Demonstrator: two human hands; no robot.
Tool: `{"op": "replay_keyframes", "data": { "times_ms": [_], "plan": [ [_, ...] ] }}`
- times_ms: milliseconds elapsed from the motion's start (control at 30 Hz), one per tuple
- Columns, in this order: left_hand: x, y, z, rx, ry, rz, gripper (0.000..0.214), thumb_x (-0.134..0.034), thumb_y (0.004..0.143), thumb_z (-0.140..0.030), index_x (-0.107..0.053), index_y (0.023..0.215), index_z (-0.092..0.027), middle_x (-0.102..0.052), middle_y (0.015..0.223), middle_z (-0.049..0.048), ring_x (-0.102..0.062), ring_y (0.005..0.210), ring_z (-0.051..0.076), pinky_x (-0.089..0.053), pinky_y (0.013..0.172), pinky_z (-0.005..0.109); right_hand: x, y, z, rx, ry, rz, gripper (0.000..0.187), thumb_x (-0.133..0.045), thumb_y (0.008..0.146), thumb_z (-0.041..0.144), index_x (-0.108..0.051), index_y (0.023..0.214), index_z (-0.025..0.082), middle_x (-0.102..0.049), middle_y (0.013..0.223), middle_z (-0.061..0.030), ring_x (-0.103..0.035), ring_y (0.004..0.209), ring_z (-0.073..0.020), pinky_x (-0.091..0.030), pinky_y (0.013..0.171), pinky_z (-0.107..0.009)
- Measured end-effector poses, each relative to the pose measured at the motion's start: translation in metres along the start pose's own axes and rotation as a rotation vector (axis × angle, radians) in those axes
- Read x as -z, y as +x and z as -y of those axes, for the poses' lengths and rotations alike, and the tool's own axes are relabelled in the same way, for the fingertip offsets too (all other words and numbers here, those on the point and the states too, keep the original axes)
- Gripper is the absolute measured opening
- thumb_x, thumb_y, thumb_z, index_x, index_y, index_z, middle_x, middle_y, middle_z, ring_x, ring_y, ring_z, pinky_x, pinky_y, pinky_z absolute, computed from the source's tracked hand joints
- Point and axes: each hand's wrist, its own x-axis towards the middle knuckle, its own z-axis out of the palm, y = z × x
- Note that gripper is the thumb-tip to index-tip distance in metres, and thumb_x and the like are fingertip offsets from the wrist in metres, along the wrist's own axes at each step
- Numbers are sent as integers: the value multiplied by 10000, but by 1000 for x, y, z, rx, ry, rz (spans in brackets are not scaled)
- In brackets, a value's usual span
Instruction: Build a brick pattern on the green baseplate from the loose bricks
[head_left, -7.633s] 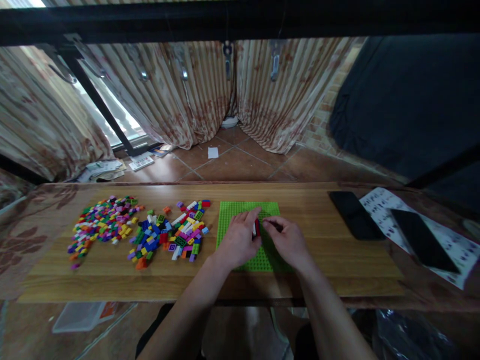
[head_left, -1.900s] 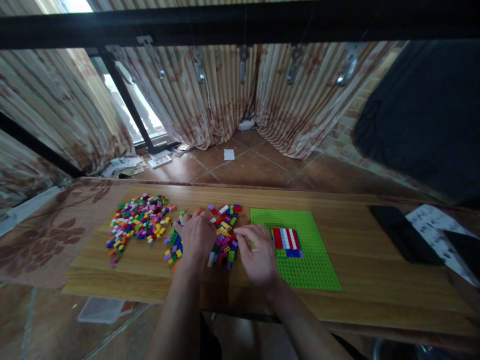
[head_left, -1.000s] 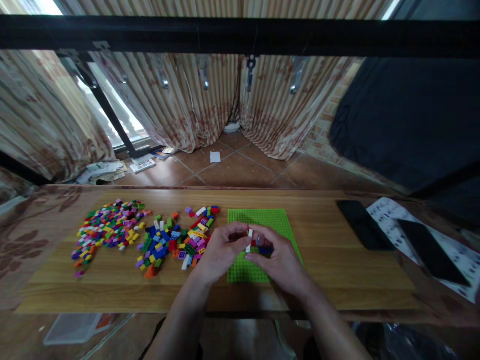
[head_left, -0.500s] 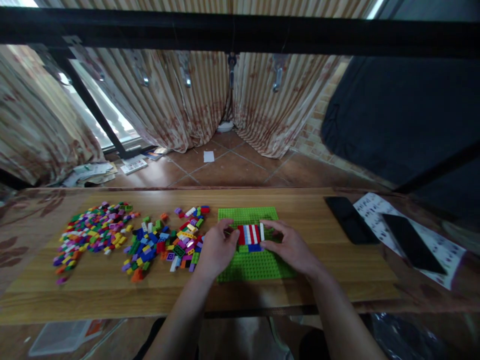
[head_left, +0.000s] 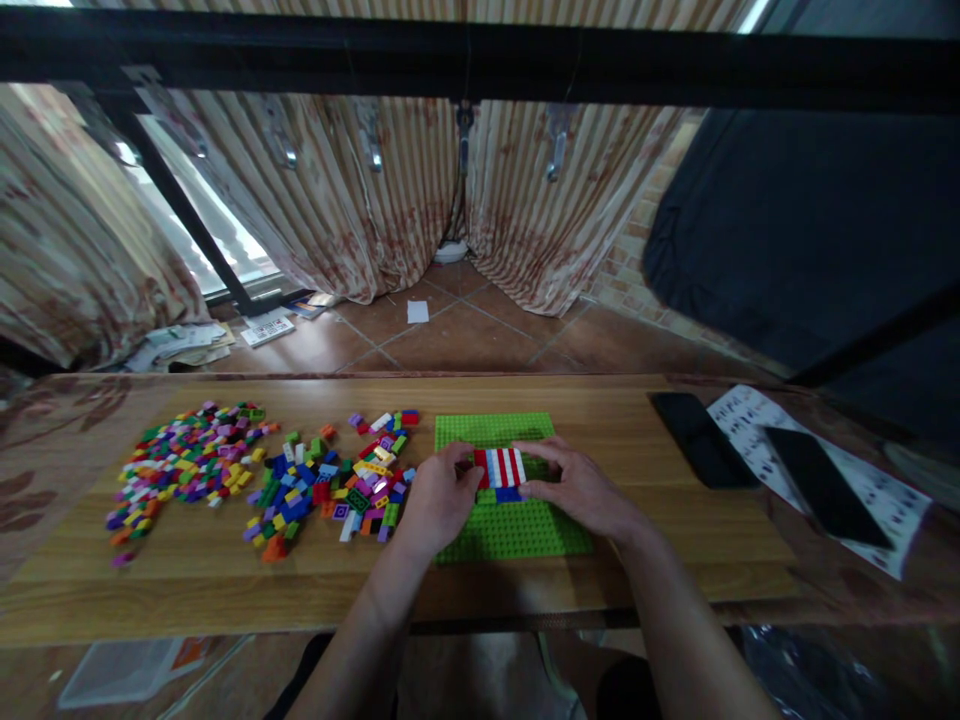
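On a green studded baseplate (head_left: 510, 543) stands a block of red and white striped bricks (head_left: 497, 467). A blue brick (head_left: 508, 494) and a lighter green brick lie along its near side. My left hand (head_left: 442, 490) has thumb and fingers closed on the red brick (head_left: 480, 462) at the block's left end. At the right end, my right hand (head_left: 574, 485) grips a white brick (head_left: 520, 467) between thumb and fingertips. That white brick now sits against the last red stripe. My fingers partly hide both ends of the block.
Piles of loose colored bricks (head_left: 187, 455) spread over the left of the wooden table (head_left: 622, 420), with mixed bricks (head_left: 367, 480) close to the baseplate. A black phone (head_left: 703, 440), a printed sheet (head_left: 892, 520) and another dark phone (head_left: 825, 488) lie at the right.
My right hand has moved slightly left with the white brick, closing the gap to the striped bricks. My left hand has shifted a little right along the block's left end.
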Motion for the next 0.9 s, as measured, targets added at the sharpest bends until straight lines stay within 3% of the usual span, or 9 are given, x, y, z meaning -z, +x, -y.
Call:
{"op": "replay_keyframes", "data": {
  "times_ms": [767,900],
  "plan": [
    [-1,2,2,-43,-35,11,163,-560,811,-136,-686,909,-168,-714,815,31,-646,736,150,-464,675,242,-1,1,3,-58,-72,-23,535,-759,688,350,-657,1211,306,-610,880,-17,-556,764,-178,-445,732,-351],
    [3,0,1,-72,-17,6,184,-529,835,-155,-688,928,-161,-715,826,38,-644,741,155,-465,692,250,2,-4,3,-106,26,-73,714,-782,653,397,-555,1322,289,-633,954,-22,-538,695,-147,-457,657,-316]
  ]
}}
